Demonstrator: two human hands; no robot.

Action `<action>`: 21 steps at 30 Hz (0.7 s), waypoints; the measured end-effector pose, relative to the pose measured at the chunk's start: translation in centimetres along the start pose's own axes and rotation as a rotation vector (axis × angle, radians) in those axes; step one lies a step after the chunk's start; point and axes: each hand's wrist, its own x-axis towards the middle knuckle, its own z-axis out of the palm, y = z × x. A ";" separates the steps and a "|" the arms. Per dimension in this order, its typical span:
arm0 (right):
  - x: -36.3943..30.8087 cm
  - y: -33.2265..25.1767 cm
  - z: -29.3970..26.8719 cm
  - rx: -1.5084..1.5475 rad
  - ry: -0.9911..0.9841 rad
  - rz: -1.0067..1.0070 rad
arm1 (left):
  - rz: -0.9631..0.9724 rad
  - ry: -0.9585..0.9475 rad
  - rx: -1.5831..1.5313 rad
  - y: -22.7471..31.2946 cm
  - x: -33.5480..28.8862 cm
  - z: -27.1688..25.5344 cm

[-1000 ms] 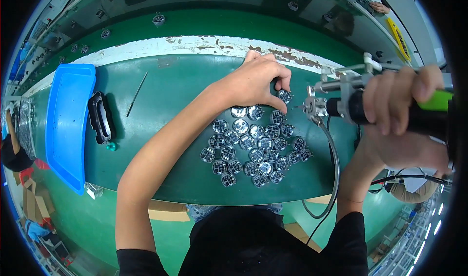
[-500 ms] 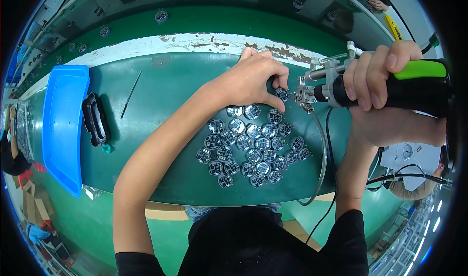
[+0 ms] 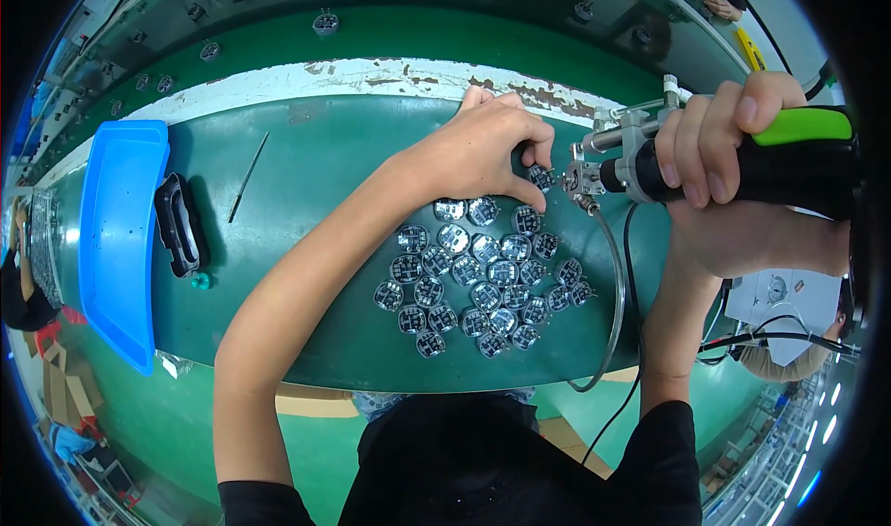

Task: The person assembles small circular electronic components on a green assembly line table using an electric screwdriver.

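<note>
My left hand [image 3: 483, 155] reaches across the table, its thumb and fingers closed around a small round motor-like part [image 3: 540, 179] with a circuit-board face. At the right, my right hand [image 3: 698, 150] is wrapped round a black power screwdriver [image 3: 794, 175] with a green lever. The tool lies roughly level, its metal nose [image 3: 583, 179] pointing left, close beside the held part. Whether the two touch I cannot tell. Just below my left hand, several more such round parts [image 3: 484, 247] lie in a loose cluster, with their board faces up.
A blue tray [image 3: 119, 247], a black holder [image 3: 182, 227] and a thin rod [image 3: 249, 178] lie at the left of the green table [image 3: 306, 182]. A hose [image 3: 620, 294] hangs from the tool's nose. Beyond the worn white ledge [image 3: 371, 73], a green belt [image 3: 445, 34] bears round parts.
The round parts on the far belt have shifted to the right. Both hands, the held part and the screwdriver stay almost in the same place.
</note>
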 end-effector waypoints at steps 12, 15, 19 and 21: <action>1.3 -1.6 0.0 0.087 -0.140 -0.101 | -0.097 -0.069 0.017 0.9 -1.0 -1.1; 1.3 -3.6 -0.8 0.090 -0.263 -0.168 | -0.110 -0.107 -0.030 1.8 -1.7 -2.4; -0.8 -4.1 0.8 -0.185 0.045 -0.153 | -0.095 -0.005 -0.041 -1.3 -3.0 -7.5; -0.7 -3.5 0.0 -0.289 -0.034 -0.231 | -0.363 0.294 0.168 -3.4 -3.5 -9.9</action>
